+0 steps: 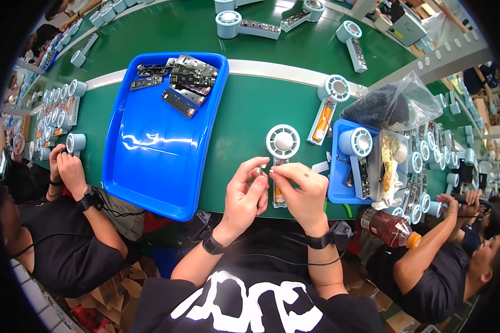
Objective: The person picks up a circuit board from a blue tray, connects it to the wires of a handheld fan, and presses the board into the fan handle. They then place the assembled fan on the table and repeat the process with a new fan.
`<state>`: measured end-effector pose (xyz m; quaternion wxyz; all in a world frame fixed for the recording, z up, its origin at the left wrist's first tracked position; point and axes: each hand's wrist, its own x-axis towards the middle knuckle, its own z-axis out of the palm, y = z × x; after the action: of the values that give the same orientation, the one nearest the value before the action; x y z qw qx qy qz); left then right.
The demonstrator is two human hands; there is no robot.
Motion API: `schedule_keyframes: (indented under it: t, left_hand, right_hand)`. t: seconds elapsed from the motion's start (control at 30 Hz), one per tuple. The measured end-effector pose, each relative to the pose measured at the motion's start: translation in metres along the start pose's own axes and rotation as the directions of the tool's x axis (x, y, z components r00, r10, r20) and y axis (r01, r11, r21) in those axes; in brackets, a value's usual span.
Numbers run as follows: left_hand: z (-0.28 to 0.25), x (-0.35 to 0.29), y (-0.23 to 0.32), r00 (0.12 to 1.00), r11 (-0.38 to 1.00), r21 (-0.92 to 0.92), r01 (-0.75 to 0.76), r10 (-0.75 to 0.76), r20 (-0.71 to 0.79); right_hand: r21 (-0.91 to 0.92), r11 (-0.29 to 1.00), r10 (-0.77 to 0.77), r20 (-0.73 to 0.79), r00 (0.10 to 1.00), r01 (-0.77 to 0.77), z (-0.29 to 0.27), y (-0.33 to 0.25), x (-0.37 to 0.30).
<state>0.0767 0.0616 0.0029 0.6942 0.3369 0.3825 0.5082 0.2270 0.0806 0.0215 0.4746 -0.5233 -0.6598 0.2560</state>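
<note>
Now | both hands pinch small part | fan unit upright on belt, round head pointing away

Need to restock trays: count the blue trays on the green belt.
2. A large blue tray lies left of the hands, holding circuit boards; a smaller blue tray sits right of them. Others may be hidden at the rim.

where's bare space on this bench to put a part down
Most of the blue tray floor is bare below its circuit boards. Green belt is open between the tray and the fan unit under the hands. Right of the hands it is crowded: small blue bin, bagged parts.
</note>
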Motion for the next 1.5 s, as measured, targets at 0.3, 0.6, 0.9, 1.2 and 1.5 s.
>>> schedule_keyframes:
  t: [0.3, 0.6, 0.9, 1.2, 1.5]
  left_hand:
    - [-0.004, 0.001, -0.006, 1.0, 0.998, 0.065, 0.005, -0.006, 0.027]
    - [-0.002, 0.001, -0.006, 0.999, 0.958, 0.284, -0.032, 0.03, 0.012]
    - [-0.005, 0.001, -0.007, 0.995, 0.942, 0.321, -0.097, 0.089, 0.041]
    - [-0.008, 0.001, -0.006, 0.981, 0.872, 0.453, -0.187, 0.147, 0.123]
    - [0.0, 0.004, -0.001, 0.934, 0.702, 0.617, -0.356, 0.266, 0.237]
  right_hand:
    - [-0.093, 0.991, -0.093, -0.002, 0.996, 0.092, 0.0, 0.002, 0.003]
    - [-0.265, 0.927, -0.227, 0.165, 0.96, 0.265, -0.012, -0.001, 0.011]
    - [-0.182, 0.941, -0.219, 0.312, 0.924, 0.284, -0.027, 0.007, 0.025]
    - [-0.18, 0.947, -0.186, 0.374, 0.909, 0.267, -0.038, 0.011, 0.034]
    - [-0.092, 0.94, -0.265, 0.406, 0.874, 0.328, -0.046, 0.023, 0.032]
